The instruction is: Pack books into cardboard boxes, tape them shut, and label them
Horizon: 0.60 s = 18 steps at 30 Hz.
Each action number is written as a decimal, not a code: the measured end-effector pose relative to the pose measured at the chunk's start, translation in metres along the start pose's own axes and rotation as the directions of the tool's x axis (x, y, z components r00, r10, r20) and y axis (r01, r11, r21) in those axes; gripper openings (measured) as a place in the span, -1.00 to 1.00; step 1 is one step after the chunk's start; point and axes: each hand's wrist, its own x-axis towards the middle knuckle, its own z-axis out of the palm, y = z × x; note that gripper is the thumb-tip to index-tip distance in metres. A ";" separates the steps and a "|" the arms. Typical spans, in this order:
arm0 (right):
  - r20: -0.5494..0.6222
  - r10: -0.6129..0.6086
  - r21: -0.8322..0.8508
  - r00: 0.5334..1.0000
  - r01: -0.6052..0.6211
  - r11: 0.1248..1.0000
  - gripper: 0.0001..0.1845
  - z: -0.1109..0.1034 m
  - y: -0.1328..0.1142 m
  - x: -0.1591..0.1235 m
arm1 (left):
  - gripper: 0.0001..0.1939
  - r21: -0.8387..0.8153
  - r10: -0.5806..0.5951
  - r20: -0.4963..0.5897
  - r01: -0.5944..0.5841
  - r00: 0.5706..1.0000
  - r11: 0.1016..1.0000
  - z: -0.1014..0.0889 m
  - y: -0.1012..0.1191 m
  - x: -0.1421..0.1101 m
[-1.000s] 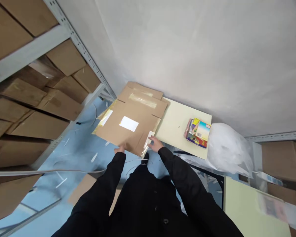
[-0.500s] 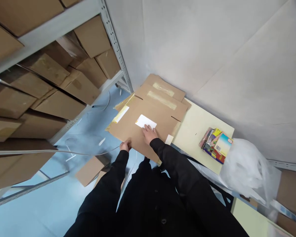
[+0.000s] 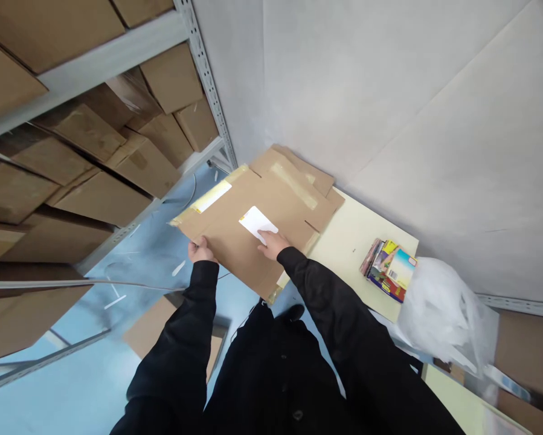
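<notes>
A flattened cardboard box (image 3: 248, 254) with yellowed tape along its edges lies over more flat cardboard (image 3: 298, 160) by the wall. My left hand (image 3: 202, 250) grips its near left edge, fingers partly hidden beneath it. A white label (image 3: 257, 222) with a small yellow corner sits on the cardboard. My right hand (image 3: 272, 243) rests on the label's near end, fingers stretched out over it. Another white strip (image 3: 214, 197) shows along the taped left edge.
A cream tabletop (image 3: 343, 232) carries a stack of colourful booklets (image 3: 391, 269) and a white plastic bag (image 3: 443, 314). Metal shelving (image 3: 112, 57) full of cartons stands at left. An open carton (image 3: 151, 326) lies on the blue floor, and a cable (image 3: 117, 282) crosses at left.
The flattened box has shifted left and turned, its near left edge swinging outward with my left hand. My right hand has stayed on the label.
</notes>
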 end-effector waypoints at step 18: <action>-0.531 -0.106 -0.278 0.841 -0.055 0.959 -0.65 -0.272 0.023 -0.167 | -0.77 -0.345 0.574 0.318 -0.472 0.755 0.811 0.037 0.202 0.012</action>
